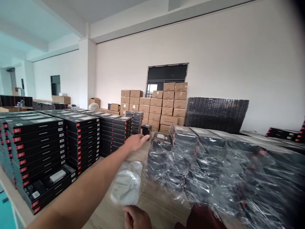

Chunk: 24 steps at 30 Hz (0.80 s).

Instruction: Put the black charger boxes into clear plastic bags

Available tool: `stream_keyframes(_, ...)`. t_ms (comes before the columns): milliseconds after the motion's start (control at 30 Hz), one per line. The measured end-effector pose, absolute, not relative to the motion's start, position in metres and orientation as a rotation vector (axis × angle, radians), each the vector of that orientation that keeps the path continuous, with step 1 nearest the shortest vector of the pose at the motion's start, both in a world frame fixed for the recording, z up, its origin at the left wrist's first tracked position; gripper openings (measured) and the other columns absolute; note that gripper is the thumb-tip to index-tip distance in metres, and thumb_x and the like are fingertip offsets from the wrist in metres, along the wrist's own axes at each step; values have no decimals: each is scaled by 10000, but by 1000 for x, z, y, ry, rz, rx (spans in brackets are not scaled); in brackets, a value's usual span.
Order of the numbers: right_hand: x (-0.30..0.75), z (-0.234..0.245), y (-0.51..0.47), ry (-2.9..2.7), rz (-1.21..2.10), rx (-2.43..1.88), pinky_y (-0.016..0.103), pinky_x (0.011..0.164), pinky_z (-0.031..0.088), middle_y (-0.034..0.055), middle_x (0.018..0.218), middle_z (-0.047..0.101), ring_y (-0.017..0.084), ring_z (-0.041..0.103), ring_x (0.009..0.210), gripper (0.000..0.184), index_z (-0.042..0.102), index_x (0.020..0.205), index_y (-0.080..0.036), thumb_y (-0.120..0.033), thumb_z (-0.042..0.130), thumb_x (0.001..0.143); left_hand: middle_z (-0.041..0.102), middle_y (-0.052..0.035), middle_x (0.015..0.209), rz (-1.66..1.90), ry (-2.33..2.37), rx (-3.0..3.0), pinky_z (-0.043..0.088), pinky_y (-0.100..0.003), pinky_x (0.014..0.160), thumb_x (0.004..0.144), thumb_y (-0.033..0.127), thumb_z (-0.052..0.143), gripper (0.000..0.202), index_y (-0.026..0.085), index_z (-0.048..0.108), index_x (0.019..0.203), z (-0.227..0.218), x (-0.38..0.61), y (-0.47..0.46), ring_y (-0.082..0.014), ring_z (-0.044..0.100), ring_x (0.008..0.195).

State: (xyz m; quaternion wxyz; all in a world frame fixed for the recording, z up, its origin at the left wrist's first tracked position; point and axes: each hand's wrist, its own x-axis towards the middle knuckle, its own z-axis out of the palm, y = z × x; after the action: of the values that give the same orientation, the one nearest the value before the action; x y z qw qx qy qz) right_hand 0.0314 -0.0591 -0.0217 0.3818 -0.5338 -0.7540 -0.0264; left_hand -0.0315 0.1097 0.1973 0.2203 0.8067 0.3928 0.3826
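Note:
My left hand (137, 142) reaches far forward over the table, its thumb stretched out to the right. It is nearest a small black box (146, 129) behind it; whether they touch I cannot tell. My right hand (137, 218) is low at the near edge of the view with its fingers curled in. What it holds, if anything, is hidden. Between the hands a flat pile of clear plastic bags (127, 184) lies on the wooden tabletop (154, 203). Just right of it stand stacks of black boxes in clear film (159, 156).
Tall stacks of black boxes with red labels (82, 143) line the left. One open box (51, 181) shows a white device inside. Brown cartons (154, 109) are piled by the window. Stacked black trays (214, 114) stand behind the wrapped boxes.

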Motion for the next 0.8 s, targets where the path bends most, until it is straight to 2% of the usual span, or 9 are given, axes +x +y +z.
stream_keyframes(133,28,-14,-62,-1929,29,-1374,192,547,436,-9,643,693,135,649,585,299,694,759,-255,-141,422,810,719,-79,783,892,1304,2342,423,-287,703,840,612,419,512,194,709,787,176,-134,104,-240,656,768)
stream_keyframes(200,27,-16,-60,-1890,34,-1341,199,540,450,-7,634,669,136,636,570,287,685,736,-251,-177,425,832,726,-76,835,830,1440,2379,435,-311,746,823,549,480,414,205,710,813,159,-192,90,-255,657,808)
stream_keyframes(267,31,-13,-59,-1800,-18,-1303,216,582,495,20,735,683,152,656,639,277,685,824,-244,-247,415,883,726,-101,862,792,1589,2376,452,-363,788,813,503,493,387,190,714,870,136,-247,74,-290,660,849)
stream_keyframes(367,45,12,-61,-1607,-295,-1291,310,794,535,103,1082,666,225,651,974,293,634,1085,-228,-319,404,928,648,-169,1193,785,1848,2396,419,-415,974,803,475,511,489,128,666,1112,91,-316,53,-330,578,1133)
stream_keyframes(433,55,44,-60,-1530,-539,-1304,426,964,461,136,1303,557,289,515,1214,356,553,1236,-218,-331,409,930,562,-182,1335,707,1970,2466,358,-411,1074,804,487,515,591,92,591,1238,60,-347,45,-324,484,1262)
stream_keyframes(500,63,81,-53,-1531,-700,-1357,505,1060,349,148,1427,448,319,353,1348,456,435,1360,-185,-333,378,932,471,-171,1432,646,1996,2490,309,-398,1126,793,498,533,667,97,512,1325,35,-364,39,-311,412,1335)
stream_keyframes(567,68,113,-40,-1549,-780,-1485,514,1081,305,170,1463,406,312,280,1390,521,349,1416,-118,-307,323,932,416,-151,1475,586,2001,2491,256,-407,1157,793,493,533,673,126,483,1355,21,-368,34,-302,359,1375)
stream_keyframes(667,78,141,-16,-1553,-825,-1754,493,1076,295,211,1444,431,317,319,1372,540,402,1374,-12,-222,303,886,395,-129,1491,508,2074,2432,202,-483,1161,812,462,486,599,177,508,1338,20,-361,29,-310,304,1403)
stream_keyframes(800,89,153,5,-1570,-830,-1978,465,1069,271,230,1422,458,311,389,1337,540,484,1310,21,-163,347,821,413,-178,1469,443,2123,2324,295,-496,1083,724,432,529,604,170,551,1268,41,-347,27,-346,349,1371)
